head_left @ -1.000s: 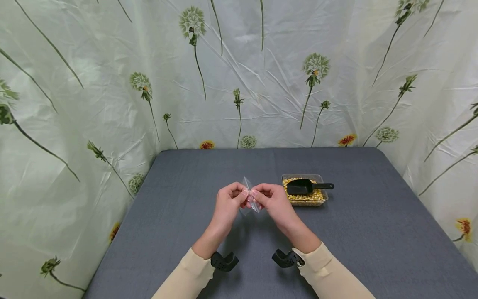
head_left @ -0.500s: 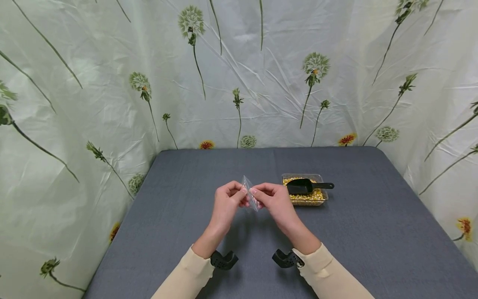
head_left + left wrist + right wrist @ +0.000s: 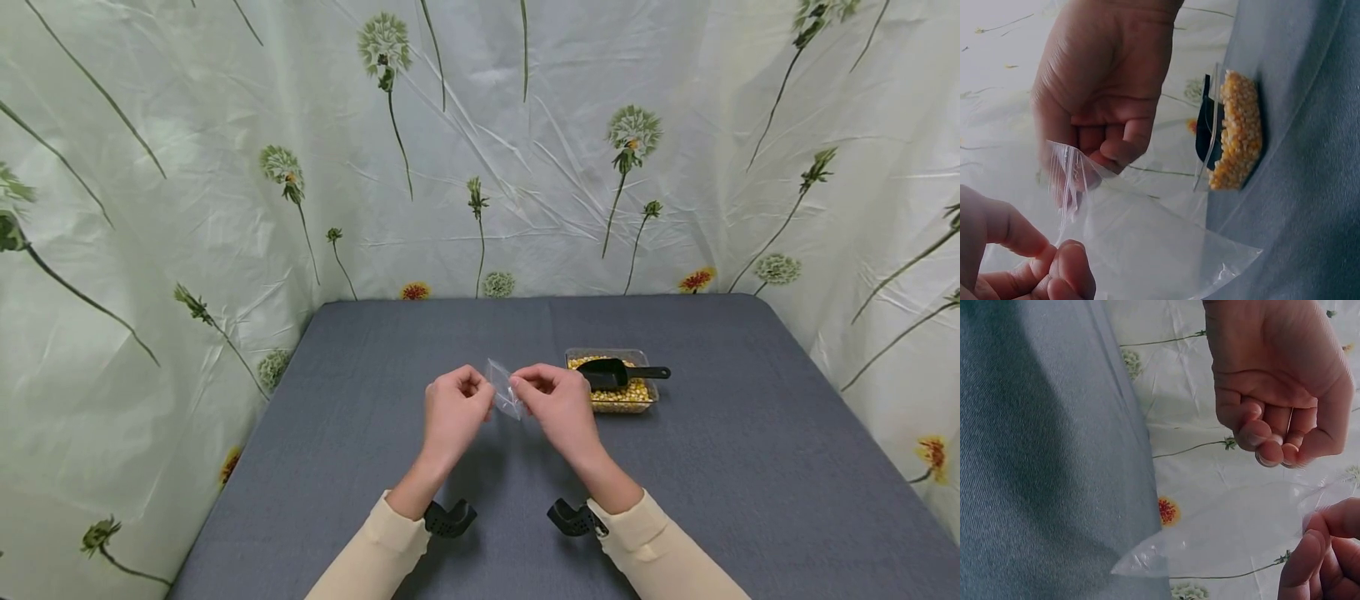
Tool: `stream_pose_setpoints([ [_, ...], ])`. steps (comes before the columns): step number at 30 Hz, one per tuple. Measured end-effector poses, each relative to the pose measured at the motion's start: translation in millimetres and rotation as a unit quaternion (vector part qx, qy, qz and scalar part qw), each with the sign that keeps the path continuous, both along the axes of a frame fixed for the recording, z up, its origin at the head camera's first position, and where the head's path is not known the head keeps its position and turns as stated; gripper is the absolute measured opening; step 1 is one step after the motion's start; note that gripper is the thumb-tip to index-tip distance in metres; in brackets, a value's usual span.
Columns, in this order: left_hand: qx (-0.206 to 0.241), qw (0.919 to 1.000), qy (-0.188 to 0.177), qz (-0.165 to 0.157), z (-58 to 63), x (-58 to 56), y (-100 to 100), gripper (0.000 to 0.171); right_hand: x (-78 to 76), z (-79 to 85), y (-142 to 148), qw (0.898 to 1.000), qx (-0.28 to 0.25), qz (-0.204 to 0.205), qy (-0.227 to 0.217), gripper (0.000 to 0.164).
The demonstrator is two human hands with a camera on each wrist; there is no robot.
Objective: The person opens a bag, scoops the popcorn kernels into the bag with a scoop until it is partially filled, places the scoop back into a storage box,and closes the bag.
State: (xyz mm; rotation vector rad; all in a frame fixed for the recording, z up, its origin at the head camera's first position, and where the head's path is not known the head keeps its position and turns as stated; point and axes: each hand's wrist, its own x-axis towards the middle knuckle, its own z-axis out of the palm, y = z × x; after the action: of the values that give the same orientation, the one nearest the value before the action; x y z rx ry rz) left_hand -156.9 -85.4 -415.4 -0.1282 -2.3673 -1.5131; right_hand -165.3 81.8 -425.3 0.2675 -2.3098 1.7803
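A small clear zip-lock bag [image 3: 505, 398] hangs between my two hands above the table, its lower corner pointing down. My left hand [image 3: 454, 412] pinches the bag's edge on the left; in the left wrist view the zip strip runs down to its fingertips [image 3: 1075, 265]. Across from it, my right hand [image 3: 561, 408] pinches the bag near the zip with thumb and forefinger. In the right wrist view the bag [image 3: 1222, 528] spreads thin and see-through, so its layers are hard to tell apart.
A clear plastic tub [image 3: 618, 407] of yellow corn kernels stands behind and right of the right hand. A black scoop [image 3: 603, 375] lies on the kernels, its handle sticking out rightward. Grey cloth covers the table [image 3: 360, 392]; a flowered curtain [image 3: 540, 167] hangs behind.
The hands have drawn slightly apart, the left one shifting left and the right one right. More of the bag now shows between them. The tub and scoop have stayed put.
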Motion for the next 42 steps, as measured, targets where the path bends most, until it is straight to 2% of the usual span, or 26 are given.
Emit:
stream_pose_setpoints([
  [6, -0.070, 0.9966, 0.024, 0.037, -1.4, -1.3, -2, 0.024, -0.2, -0.2, 2, 0.999, 0.021, -0.022, 0.033, 0.005],
  [12, -0.106, 0.9926, 0.038, 0.044, -1.0, -1.7, -5, 0.022, -1.7, 0.1, 4, 0.996, 0.048, -0.042, 0.061, 0.005],
  [16, -0.150, 0.9852, 0.062, 0.054, 1.1, -2.3, -8, 0.023, -4.1, 0.7, 8, 0.990, 0.081, -0.055, 0.099, 0.003],
  [21, -0.232, 0.9653, 0.099, 0.069, 6.8, -3.0, -10, 0.024, -8.4, 2.5, 13, 0.972, 0.140, -0.070, 0.176, 0.006],
  [25, -0.279, 0.9515, 0.103, 0.079, 13.5, -0.5, -10, 0.027, -8.3, 3.8, 14, 0.951, 0.199, -0.082, 0.222, 0.008],
  [28, -0.302, 0.9444, 0.097, 0.088, 16.8, 1.7, -9, 0.030, -7.2, 3.8, 12, 0.936, 0.233, -0.091, 0.247, 0.009],
  [32, -0.318, 0.9402, 0.086, 0.087, 19.3, 3.4, -9, 0.032, -7.2, 4.6, 12, 0.927, 0.246, -0.087, 0.269, 0.009],
  [37, -0.323, 0.9415, 0.055, 0.078, 21.1, 5.2, -10, 0.032, -7.9, 4.3, 13, 0.928, 0.247, -0.069, 0.269, 0.010],
  [39, -0.314, 0.9455, 0.043, 0.073, 21.2, 5.3, -11, 0.031, -8.6, 4.0, 13, 0.934, 0.240, -0.069, 0.256, 0.009],
  [42, -0.287, 0.9556, 0.031, 0.058, 21.9, 4.7, -13, 0.029, -9.1, 4.8, 13, 0.949, 0.215, -0.067, 0.223, 0.009],
])
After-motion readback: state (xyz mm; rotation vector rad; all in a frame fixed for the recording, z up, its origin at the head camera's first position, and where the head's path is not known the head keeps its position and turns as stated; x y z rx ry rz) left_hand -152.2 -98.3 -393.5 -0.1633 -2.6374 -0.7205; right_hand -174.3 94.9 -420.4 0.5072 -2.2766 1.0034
